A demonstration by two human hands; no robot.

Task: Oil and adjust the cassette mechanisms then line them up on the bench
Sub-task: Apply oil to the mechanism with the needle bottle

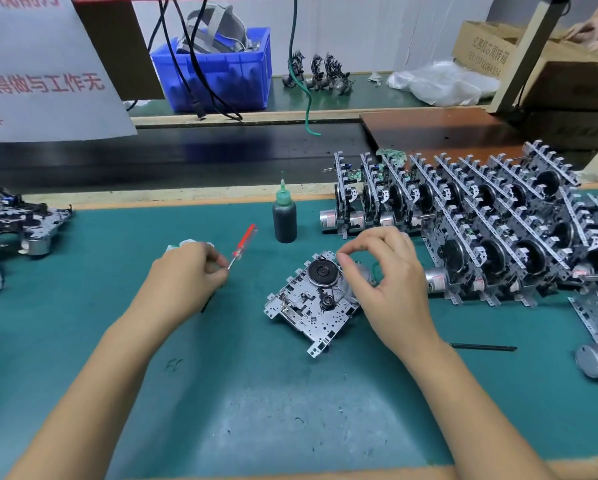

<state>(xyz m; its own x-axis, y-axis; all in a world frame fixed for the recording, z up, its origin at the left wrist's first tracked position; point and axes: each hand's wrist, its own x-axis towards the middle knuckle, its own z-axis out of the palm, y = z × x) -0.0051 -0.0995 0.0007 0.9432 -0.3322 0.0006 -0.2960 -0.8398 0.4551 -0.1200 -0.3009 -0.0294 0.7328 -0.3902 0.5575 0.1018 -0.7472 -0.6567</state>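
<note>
Left hand (186, 268) grip: fingers pinch red screwdriver (243, 245) by its shaft. Right hand (384, 271) grip curled on one cassette mechanism (311, 303), flat mid green surface (256, 393). One oil bottle (285, 220) behind; finished rows (481, 216) right; blue bin (217, 67) beyond.

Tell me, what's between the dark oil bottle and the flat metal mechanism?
Only bare green bench mat lies between the dark oil bottle and the flat metal cassette mechanism, in the head view.
</note>
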